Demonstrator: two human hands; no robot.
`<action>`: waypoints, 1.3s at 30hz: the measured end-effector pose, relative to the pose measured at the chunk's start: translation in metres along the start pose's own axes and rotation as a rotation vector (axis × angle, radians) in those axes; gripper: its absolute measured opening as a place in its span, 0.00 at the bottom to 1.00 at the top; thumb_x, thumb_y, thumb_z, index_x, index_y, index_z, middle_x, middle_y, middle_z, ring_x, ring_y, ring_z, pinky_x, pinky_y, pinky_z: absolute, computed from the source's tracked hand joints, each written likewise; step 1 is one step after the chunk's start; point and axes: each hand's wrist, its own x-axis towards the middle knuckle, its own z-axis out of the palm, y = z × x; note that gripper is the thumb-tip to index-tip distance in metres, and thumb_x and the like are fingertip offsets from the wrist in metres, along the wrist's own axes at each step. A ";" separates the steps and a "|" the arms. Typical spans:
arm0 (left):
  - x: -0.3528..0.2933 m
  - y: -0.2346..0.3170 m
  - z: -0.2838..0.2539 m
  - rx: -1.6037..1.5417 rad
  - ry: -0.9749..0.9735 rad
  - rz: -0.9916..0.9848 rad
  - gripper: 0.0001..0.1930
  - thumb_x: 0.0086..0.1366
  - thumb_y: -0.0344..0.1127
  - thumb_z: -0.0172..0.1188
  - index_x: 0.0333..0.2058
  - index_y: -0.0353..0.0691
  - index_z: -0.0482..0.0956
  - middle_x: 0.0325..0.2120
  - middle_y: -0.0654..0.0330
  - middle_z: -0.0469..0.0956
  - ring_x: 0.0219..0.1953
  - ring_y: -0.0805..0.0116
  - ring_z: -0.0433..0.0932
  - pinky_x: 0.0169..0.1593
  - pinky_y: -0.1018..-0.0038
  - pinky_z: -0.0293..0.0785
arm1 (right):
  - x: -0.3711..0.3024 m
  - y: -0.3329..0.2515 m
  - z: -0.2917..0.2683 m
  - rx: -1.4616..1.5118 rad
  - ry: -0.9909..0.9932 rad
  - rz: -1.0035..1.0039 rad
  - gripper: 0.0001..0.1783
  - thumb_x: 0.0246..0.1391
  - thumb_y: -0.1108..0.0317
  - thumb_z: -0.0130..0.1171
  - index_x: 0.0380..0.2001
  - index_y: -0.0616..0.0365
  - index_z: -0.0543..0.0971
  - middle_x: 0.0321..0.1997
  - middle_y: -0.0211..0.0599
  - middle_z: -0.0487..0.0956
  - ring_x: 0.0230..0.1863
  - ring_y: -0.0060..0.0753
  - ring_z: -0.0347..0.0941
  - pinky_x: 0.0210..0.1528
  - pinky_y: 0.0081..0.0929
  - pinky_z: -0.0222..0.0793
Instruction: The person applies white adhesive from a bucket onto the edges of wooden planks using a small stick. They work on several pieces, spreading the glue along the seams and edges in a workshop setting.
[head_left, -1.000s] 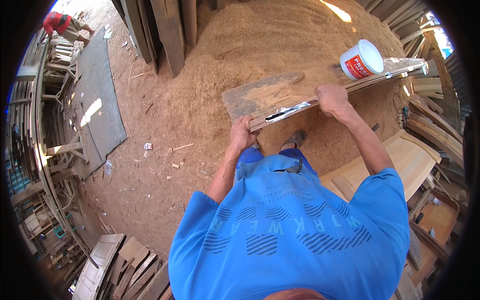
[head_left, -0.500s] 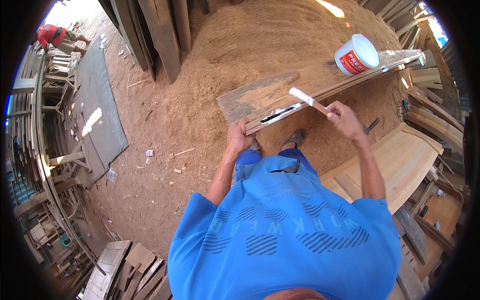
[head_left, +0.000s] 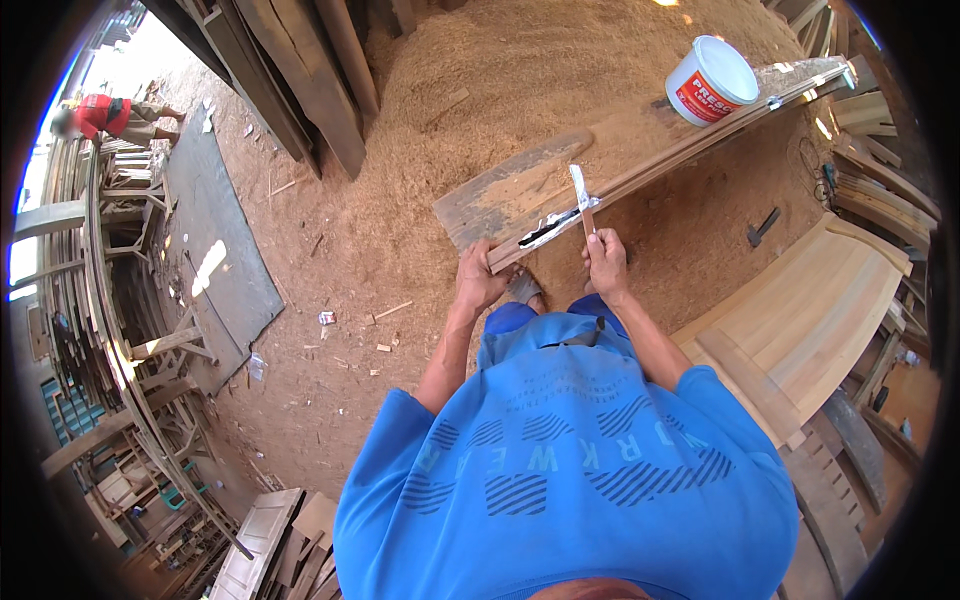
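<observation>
White round red-labelled plastic bucket on brown wooden plank, contents unclear. Right hand, farther left than before, pinches white-smeared wooden stick at plank edge; left hand clasps plank end.

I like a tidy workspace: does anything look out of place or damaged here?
Yes. White paste is smeared unevenly around a dark, slot-like patch on the edge of the board near the left hand, standing out starkly. A hammer-like tool lies loose on the ground, and small litter is scattered farther left, looking untidy.
</observation>
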 end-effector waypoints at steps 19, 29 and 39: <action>-0.001 0.001 0.002 -0.003 0.013 -0.014 0.21 0.51 0.35 0.75 0.43 0.43 0.78 0.39 0.50 0.79 0.46 0.46 0.77 0.51 0.57 0.73 | -0.055 -0.063 -0.081 -0.350 0.063 -0.169 0.08 0.64 0.67 0.56 0.43 0.60 0.76 0.23 0.31 0.75 0.25 0.22 0.70 0.31 0.25 0.68; -0.001 0.002 0.001 -0.005 0.013 -0.015 0.19 0.52 0.36 0.74 0.42 0.43 0.78 0.40 0.51 0.79 0.46 0.47 0.78 0.51 0.59 0.74 | -0.067 -0.102 -0.056 -0.730 -0.080 -0.139 0.13 0.64 0.66 0.54 0.48 0.57 0.78 0.34 0.51 0.83 0.37 0.61 0.79 0.38 0.49 0.74; -0.001 0.003 0.002 -0.011 0.012 -0.033 0.20 0.50 0.34 0.74 0.41 0.43 0.78 0.38 0.50 0.79 0.46 0.45 0.76 0.51 0.57 0.71 | -0.046 -0.146 -0.052 -1.015 -0.289 -0.338 0.11 0.58 0.67 0.54 0.43 0.58 0.79 0.36 0.54 0.81 0.39 0.60 0.79 0.41 0.51 0.74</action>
